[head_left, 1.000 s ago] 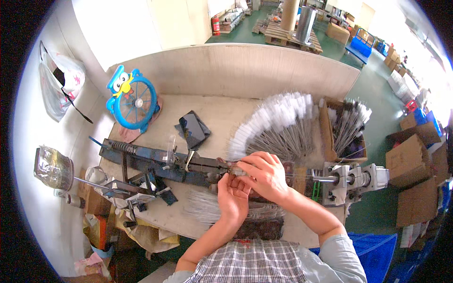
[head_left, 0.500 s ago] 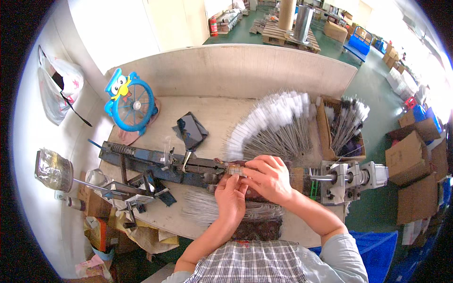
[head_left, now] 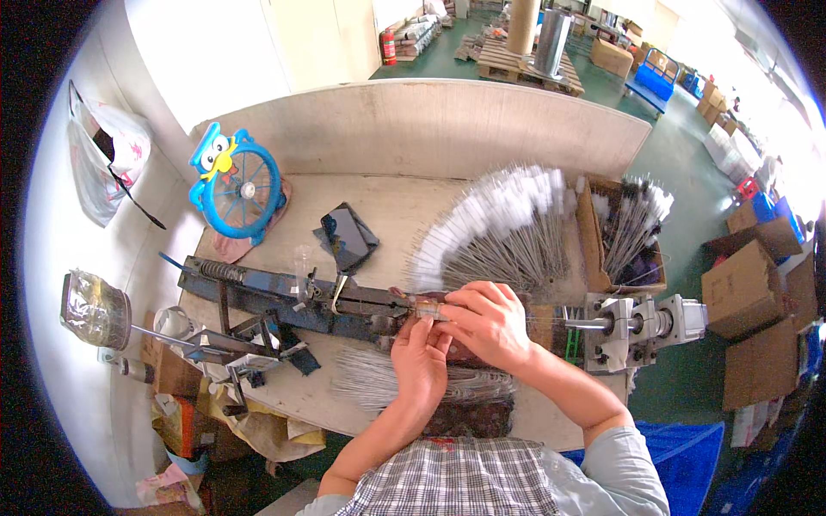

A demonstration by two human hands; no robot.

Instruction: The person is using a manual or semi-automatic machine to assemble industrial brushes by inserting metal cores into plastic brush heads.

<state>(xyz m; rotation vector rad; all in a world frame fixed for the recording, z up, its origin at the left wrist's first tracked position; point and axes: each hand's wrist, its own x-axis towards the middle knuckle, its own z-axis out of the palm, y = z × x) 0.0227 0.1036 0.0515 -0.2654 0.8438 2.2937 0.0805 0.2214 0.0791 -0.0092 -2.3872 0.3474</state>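
Both my hands meet at the right end of a long dark metal fixture (head_left: 370,301) on the bench. My left hand (head_left: 419,359) is closed in a pinch just below a small copper-coloured piece (head_left: 428,307) there. From the right, my right hand (head_left: 489,327) pinches at the same spot, fingers bent and pressed together. Whatever lies between the fingertips is too small to make out. Thin wires (head_left: 544,319) run from beside my right hand toward a metal shaft (head_left: 589,324) on a motor unit (head_left: 684,320). A bundle of thin pale wires (head_left: 370,378) lies under my left wrist.
Wire brushes with white bristles (head_left: 490,219) fan out behind my hands. A cardboard box (head_left: 594,249) at their right holds more brushes. A dark phone-like slab (head_left: 348,236), a blue duck-shaped fan (head_left: 245,193) and a lamp (head_left: 96,311) stand leftward. A low board (head_left: 413,129) edges the bench's back.
My hands stay at the same spot, with only slight finger movement. The view has shifted very slightly.
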